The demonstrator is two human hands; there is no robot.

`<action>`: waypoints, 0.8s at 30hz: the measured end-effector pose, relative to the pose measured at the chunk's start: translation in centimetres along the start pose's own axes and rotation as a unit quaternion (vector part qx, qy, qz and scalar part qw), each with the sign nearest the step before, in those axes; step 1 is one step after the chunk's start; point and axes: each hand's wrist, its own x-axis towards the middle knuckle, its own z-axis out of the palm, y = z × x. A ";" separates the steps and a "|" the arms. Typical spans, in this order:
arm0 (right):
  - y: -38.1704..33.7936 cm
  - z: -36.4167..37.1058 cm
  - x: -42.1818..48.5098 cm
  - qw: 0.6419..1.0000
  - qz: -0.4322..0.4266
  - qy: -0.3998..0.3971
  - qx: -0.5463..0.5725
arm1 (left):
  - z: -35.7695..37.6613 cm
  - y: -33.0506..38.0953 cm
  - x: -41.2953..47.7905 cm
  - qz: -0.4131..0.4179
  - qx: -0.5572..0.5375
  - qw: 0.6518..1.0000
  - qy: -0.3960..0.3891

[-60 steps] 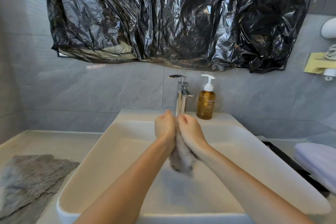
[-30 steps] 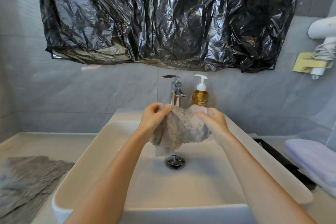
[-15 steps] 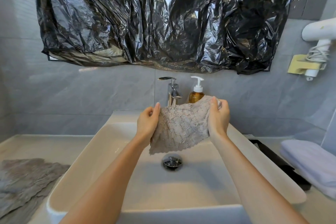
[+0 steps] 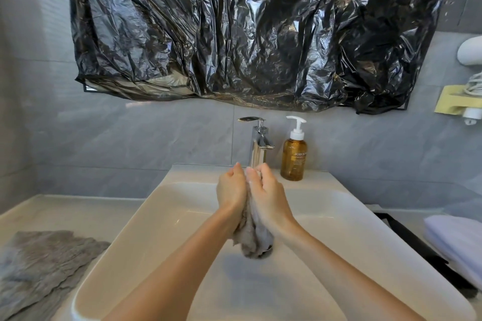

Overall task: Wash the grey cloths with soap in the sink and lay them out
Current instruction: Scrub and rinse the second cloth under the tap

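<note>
Cloth (image 4: pixel 254 238): soft, limp, probably soap-slick; best gripped bunched.
Hands: left hand (image 4: pixel 230 191) and right hand (image 4: pixel 268 198) both clamped round it.

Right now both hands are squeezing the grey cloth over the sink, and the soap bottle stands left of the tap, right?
Not quite. In the head view the soap bottle stands right of the tap, not left. The rest is true: the left hand and the right hand both squeeze the grey cloth over the sink.
</note>
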 end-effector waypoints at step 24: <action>0.9 -0.3 1.3 0.992 0.071 -0.031 0.102 | 0.1 0.9 -1.2 -0.027 -0.029 0.997 -0.062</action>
